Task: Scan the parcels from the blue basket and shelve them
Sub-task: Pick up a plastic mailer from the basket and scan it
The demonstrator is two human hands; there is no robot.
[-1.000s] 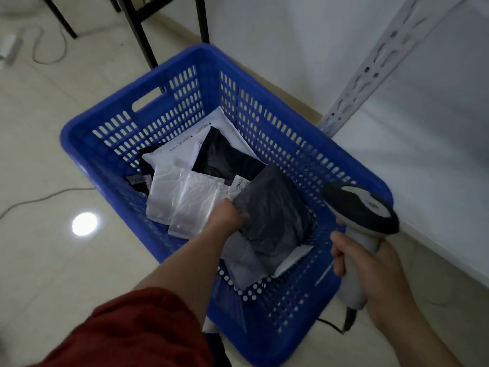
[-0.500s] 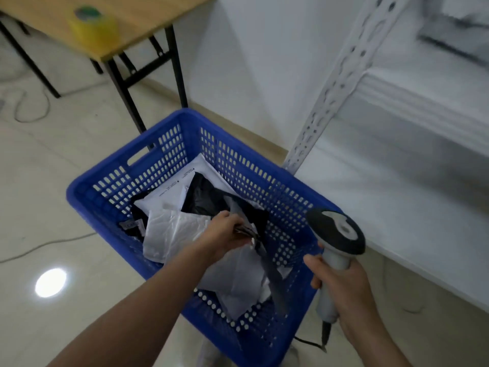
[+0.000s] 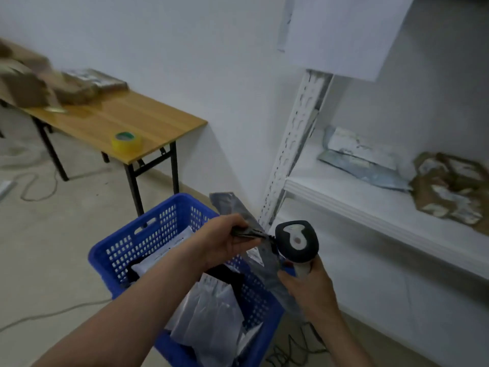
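Grey plastic parcel (image 3: 232, 205), one, pinched in the left hand's (image 3: 227, 242) curled fingers; right hand (image 3: 307, 287) grips one scanner (image 3: 296, 241); one blue basket (image 3: 148, 239) below.

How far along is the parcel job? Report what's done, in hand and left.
Done: a grey mailer and brown parcels lie on the shelf. In hand: the left hand holds a dark parcel up over the basket's edge, with the scanner in the right hand close beside it; whether it has scanned, I cannot tell. Left: a pile of parcels in the basket, each to scan and shelve.
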